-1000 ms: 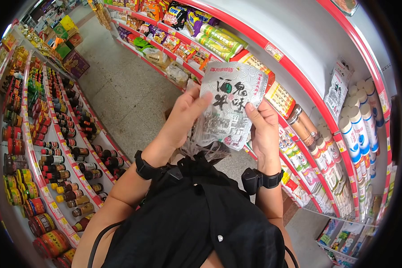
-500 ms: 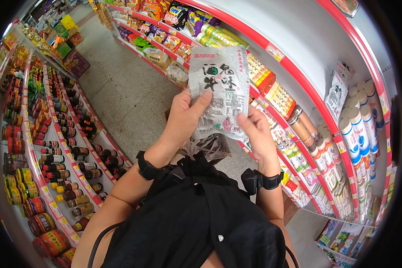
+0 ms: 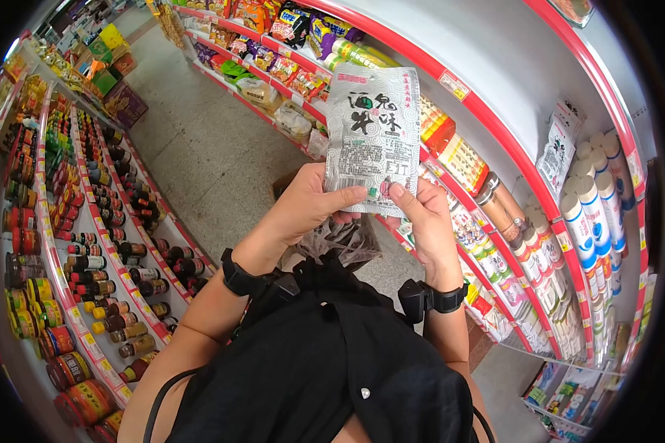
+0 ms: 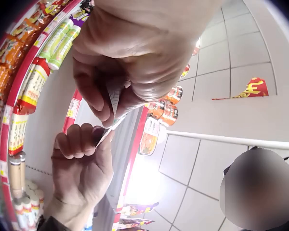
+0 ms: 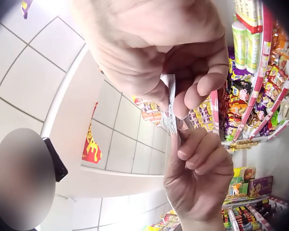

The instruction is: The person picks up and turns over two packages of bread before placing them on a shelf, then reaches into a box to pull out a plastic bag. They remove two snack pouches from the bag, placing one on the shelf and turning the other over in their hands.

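A silver-grey printed food pouch [image 3: 373, 133] with large black characters stands upright before the body in the head view. The left hand [image 3: 319, 198] pinches its lower left part, thumb across the front. At the lower right corner the right hand [image 3: 425, 218] pinches it, thumb on the printed face and fingers behind. Both wrist views show the pouch edge-on, as a thin strip [image 4: 116, 118] between the left thumb and fingers and a crinkled edge [image 5: 170, 103] in the right hand's pinch. Below the hands is a crumpled translucent plastic bag [image 3: 340, 242].
Ahead and to the right run curved shelves with red edges [image 3: 488, 125], holding snack bags, noodle packs [image 3: 462, 162] and white rolls [image 3: 580, 221]. A similar pouch [image 3: 558, 151] leans on the upper right shelf. Sauce jars and bottles [image 3: 118, 325] line the left shelf. Grey floor [image 3: 199, 140] lies between.
The pouch first shifted left and turned more upright, then moved slightly right and up. The left thumb slid from the pouch's middle down to its lower part; the right hand stays at the lower right.
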### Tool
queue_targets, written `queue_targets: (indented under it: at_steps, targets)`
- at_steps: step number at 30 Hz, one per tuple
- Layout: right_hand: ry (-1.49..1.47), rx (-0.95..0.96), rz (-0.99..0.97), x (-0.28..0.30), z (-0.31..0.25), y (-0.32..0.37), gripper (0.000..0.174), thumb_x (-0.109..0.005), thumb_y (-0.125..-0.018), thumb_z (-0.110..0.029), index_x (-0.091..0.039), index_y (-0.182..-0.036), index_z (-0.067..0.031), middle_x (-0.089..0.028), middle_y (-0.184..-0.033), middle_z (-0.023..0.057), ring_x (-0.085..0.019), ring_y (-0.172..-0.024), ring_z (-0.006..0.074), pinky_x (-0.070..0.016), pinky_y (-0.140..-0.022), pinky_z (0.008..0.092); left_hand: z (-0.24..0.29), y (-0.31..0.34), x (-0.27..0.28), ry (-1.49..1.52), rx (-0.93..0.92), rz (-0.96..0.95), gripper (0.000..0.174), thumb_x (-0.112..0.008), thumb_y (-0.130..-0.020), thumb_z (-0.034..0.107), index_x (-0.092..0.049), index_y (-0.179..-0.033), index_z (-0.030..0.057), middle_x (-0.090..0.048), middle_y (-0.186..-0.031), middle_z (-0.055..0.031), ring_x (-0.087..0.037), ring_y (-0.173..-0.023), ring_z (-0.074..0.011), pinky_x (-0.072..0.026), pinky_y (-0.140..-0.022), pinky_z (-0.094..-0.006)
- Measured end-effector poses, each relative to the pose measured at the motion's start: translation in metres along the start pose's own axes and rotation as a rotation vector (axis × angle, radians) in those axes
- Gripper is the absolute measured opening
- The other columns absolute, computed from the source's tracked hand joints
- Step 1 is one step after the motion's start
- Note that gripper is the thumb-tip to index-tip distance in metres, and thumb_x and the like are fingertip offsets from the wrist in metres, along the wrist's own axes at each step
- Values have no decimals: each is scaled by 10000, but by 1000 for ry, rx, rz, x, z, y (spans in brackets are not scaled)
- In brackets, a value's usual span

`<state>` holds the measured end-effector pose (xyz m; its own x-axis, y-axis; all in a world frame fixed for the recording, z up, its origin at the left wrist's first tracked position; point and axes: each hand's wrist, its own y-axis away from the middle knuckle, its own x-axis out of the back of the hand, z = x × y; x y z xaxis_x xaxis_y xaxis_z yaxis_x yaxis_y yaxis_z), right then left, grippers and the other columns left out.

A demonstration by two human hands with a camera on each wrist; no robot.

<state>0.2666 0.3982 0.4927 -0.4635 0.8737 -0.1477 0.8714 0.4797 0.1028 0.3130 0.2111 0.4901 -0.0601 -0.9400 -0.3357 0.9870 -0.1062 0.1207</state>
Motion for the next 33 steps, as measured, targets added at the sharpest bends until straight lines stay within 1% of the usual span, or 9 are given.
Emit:
queue_targets:
  at_steps: [6, 15, 22, 24, 25, 27, 28, 30, 33]
  targets:
    - [-102, 15, -96, -2, -3, -1, 221, -569, -907, -215, -618, -1024, -34, -655, -884, -4, -566, -680, 26, -448, -545, 165, 5, 7, 2, 163, 76, -12, 214, -668, -825, 149, -615, -1004, 45, -651, -814, -7, -573, -597, -45, -455, -512, -187]
    - [7, 22, 15, 2, -3, 2, 231, -579, -903, -218, -616, -1033, -30, -651, -878, -2, -556, -677, 15, -446, -553, 154, -2, 5, 12, 0, 19, -35, 227, -665, -835, 192, -625, -1004, 46, -649, -816, 7, -564, -605, -26, -449, -526, -166]
    - [-92, 21, -40, 3, 4, 2, 235, -594, -893, -213, -616, -1028, -21, -645, -887, -4, -496, -631, 3, -384, -499, 149, -2, 8, 11, 154, 38, -35, 236, -648, -844, 159, -610, -1031, 21, -653, -879, -30, -584, -644, -42, -465, -497, -167]
    - [-96, 19, -18, 4, 4, 3, 233, -595, -892, -209, -617, -1027, -21, -644, -873, -9, -486, -618, 3, -373, -491, 148, -2, 7, 18, 124, 63, -115, 257, -637, -851, 154, -601, -1058, 6, -654, -945, -48, -603, -751, -64, -498, -609, -200]
    - [-52, 36, -17, 7, 4, 2, 229, -594, -892, -205, -616, -1026, -20, -644, -863, -8, -486, -619, 2, -373, -493, 147, -1, 6, 16, 124, 64, -116, 257, -637, -851, 154, -601, -1058, 6, -654, -945, -48, -603, -751, -64, -498, -609, -200]
    - [-8, 50, -19, 7, 5, 3, 225, -593, -893, -200, -616, -1025, -19, -644, -853, -8, -487, -621, 1, -374, -496, 146, 0, 4, 9, 123, -91, -83, 286, -629, -858, 152, -589, -1086, -16, -650, -993, -59, -603, -861, -92, -489, -766, -244]
    - [-2, 34, -22, 5, 4, 3, 221, -599, -890, -196, -616, -1018, -17, -646, -849, -5, -490, -623, 0, -375, -498, 148, 0, 3, 9, 124, -92, -80, 286, -629, -858, 152, -589, -1086, -16, -650, -993, -59, -603, -861, -92, -489, -766, -244]
    - [6, 20, -25, 5, 5, 3, 217, -604, -886, -192, -616, -1012, -14, -649, -845, -3, -492, -624, -1, -376, -500, 150, 0, 0, 8, 135, -56, -59, 303, -613, -871, 148, -577, -1111, -34, -644, -1028, -68, -591, -935, -112, -446, -869, -273]
    - [-26, 29, -104, 9, 9, 0, 236, -617, -877, -182, -604, -1035, -6, -653, -906, 16, -544, -699, 32, -436, -587, 175, -4, -1, 5, 135, -98, -46, 282, -595, -881, 130, -579, -1113, -31, -644, -1021, -67, -595, -911, -106, -466, -829, -263]
